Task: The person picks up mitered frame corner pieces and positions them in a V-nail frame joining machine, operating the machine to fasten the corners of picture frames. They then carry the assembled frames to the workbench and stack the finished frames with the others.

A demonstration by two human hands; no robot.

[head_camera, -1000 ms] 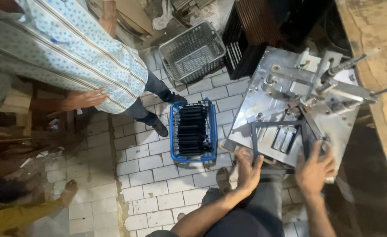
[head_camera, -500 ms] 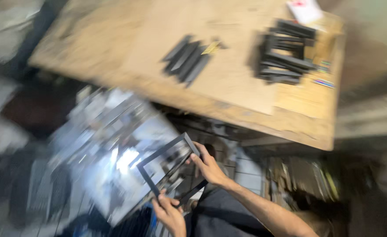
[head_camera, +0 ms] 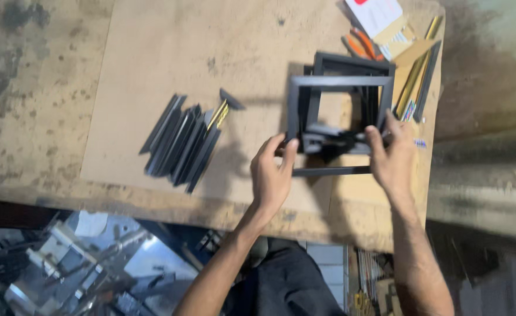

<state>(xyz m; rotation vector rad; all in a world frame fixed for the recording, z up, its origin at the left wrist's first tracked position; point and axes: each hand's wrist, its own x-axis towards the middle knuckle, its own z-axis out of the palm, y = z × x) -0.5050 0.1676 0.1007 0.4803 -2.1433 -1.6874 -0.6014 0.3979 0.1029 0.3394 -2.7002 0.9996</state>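
Now the view looks straight down on the worn wooden surface (head_camera: 47,105), while half a second ago it was tilted and blurred and the hands were low, beside the metal machine. At that moment the black rectangular frame (head_camera: 340,88) was held in the air in front of the person's knees – now it is over the surface, above a stack of similar black frames (head_camera: 351,64) near the right end.

The left hand (head_camera: 272,172) grips the frame at its lower left corner, with the fingers (head_camera: 290,149) closed narrow around the bar. The right hand (head_camera: 393,158) holds the lower right corner in the same way, fingers bent over the edge. Whether the frame already rests on the stack or is just above it, I cannot tell.

To the left of the hands, well apart from them, lies a fanned row of short black moulding strips (head_camera: 182,140) on a lighter sheet of board (head_camera: 170,52); one strip shows a gold-coloured face. Behind the stack there are orange-handled pliers (head_camera: 360,44), a white and red paper card (head_camera: 381,13) and some long gold and black strips (head_camera: 419,76) along the right edge. The metal machine (head_camera: 70,275) is seen at the bottom left, below the surface edge – partly blurred.
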